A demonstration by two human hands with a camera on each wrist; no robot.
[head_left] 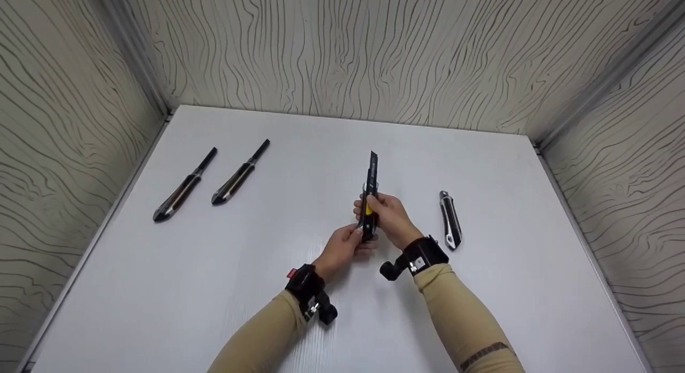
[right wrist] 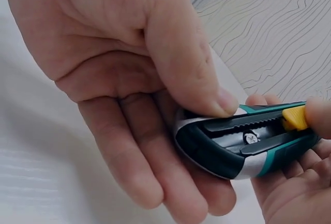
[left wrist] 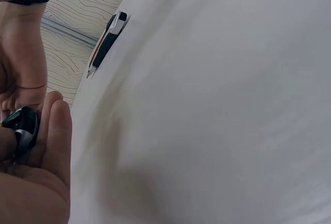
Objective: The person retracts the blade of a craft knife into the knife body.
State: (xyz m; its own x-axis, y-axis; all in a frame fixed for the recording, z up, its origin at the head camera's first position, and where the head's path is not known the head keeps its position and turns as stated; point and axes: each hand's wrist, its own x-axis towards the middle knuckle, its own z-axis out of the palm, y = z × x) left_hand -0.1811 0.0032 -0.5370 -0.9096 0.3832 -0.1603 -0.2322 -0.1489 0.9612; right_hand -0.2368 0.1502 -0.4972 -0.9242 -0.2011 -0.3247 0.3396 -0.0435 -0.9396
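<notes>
Both hands hold a utility knife (head_left: 373, 175) above the middle of the white table, its dark blade out and pointing away. The left hand (head_left: 342, 247) grips the butt end, thumb on top and fingers underneath. Further up the handle, the right hand (head_left: 393, 215) holds it with the thumb at the yellow slider (right wrist: 295, 118). The right wrist view shows the knife's black and green handle (right wrist: 222, 149) close up, with a screw in its slot. In the left wrist view the left hand (left wrist: 46, 157) partly hides the knife.
Two more utility knives lie at the table's left, a nearer one (head_left: 179, 196) and a farther one (head_left: 235, 183), blades out. Right of the hands lies another utility knife (head_left: 451, 220), with no blade showing. Patterned panels (head_left: 342, 52) enclose the table (head_left: 267, 287) at back and sides.
</notes>
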